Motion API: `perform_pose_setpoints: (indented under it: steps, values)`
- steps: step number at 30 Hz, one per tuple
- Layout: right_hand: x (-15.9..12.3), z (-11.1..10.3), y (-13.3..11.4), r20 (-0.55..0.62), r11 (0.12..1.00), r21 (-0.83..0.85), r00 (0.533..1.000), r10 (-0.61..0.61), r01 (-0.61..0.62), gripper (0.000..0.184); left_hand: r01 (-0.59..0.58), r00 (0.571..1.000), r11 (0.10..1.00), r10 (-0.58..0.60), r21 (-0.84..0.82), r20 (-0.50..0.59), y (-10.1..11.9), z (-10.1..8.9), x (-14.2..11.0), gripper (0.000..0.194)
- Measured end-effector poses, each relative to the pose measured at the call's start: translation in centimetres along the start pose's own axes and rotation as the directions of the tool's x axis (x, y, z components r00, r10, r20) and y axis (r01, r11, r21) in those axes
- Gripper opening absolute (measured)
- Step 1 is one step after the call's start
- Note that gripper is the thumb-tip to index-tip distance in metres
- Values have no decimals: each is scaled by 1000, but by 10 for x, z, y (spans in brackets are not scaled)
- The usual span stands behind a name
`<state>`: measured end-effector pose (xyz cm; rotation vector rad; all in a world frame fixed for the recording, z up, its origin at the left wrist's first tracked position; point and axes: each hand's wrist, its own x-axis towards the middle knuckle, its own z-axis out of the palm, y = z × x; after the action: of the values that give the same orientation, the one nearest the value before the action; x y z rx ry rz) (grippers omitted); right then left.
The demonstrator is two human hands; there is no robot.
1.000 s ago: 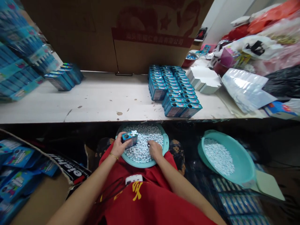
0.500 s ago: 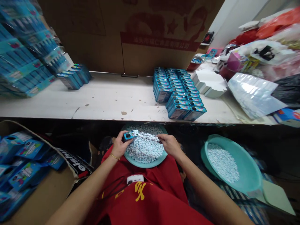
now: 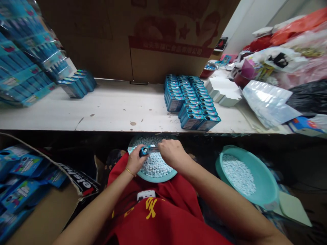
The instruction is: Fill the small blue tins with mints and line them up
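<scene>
My left hand (image 3: pixel 135 160) grips a small blue box (image 3: pixel 143 151) with a round hole in its top, over a turquoise basin (image 3: pixel 156 180) in my lap. Small white and pale-blue pellets (image 3: pixel 157 166) fill much of that basin. Closed around the handle end of a narrow greyish scoop (image 3: pixel 153 149) is my right hand (image 3: pixel 171 151). The scoop's tip meets the top of the box, and white pellets show at the hole. My right fingers partly hide the handle.
On the white table (image 3: pixel 114 112) stand rows of blue boxes (image 3: pixel 192 102), a smaller group (image 3: pixel 78 84) and wrapped stacks (image 3: pixel 22 68). A large carton (image 3: pixel 153 64) rises behind. Another pellet basin (image 3: pixel 265 183) sits right; a carton of blue boxes (image 3: pixel 48 217) sits left.
My right hand has moved left and turned over, bringing the scoop to the box. Pellets that lay heaped along the scoop are mostly gone from it. The box has shifted slightly right.
</scene>
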<state>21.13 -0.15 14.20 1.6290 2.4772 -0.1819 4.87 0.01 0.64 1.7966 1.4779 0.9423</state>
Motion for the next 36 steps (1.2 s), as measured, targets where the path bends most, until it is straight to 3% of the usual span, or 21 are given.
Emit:
perform_pose_setpoints:
  steps: [5, 10, 15, 19, 23, 26, 29, 33, 36]
  values:
    - [-25, 21, 47, 15, 991, 12, 990, 137, -137, 33, 97, 994, 971, -106, -220, -28, -12, -11, -2, 37]
    - [-35, 82, 83, 96, 963, -3, 958, 270, -271, 30, 147, 987, 921, -161, -360, -8, -19, -8, -3, 41]
    - [-19, 140, 66, 125, 954, 29, 948, 293, -299, 33, 120, 992, 938, -126, -324, 4, -12, 0, 5, 39]
    - [3, 171, 40, 112, 908, 215, 932, 344, -360, 39, 135, 988, 955, -149, -264, -35, -10, -8, 6, 39]
    - [17, 191, 38, 80, 801, 455, 914, 399, -389, 37, 139, 983, 963, -164, -232, -89, -15, -20, 1, 40]
    - [18, 193, 47, 30, 749, 584, 930, 367, -314, 32, 156, 975, 962, -186, -227, -122, -22, -27, -5, 41]
    - [14, 180, 54, -33, 723, 650, 942, 335, -234, 30, 162, 970, 963, -195, -214, -145, -26, -30, -9, 41]
    - [5, 136, 58, -154, 729, 678, 951, 268, -95, 29, 145, 972, 973, -175, -182, -158, -19, -25, -9, 41]
    - [0, 94, 53, -187, 795, 605, 962, 199, -47, 29, 110, 984, 986, -125, -124, -125, -10, -17, -6, 38]
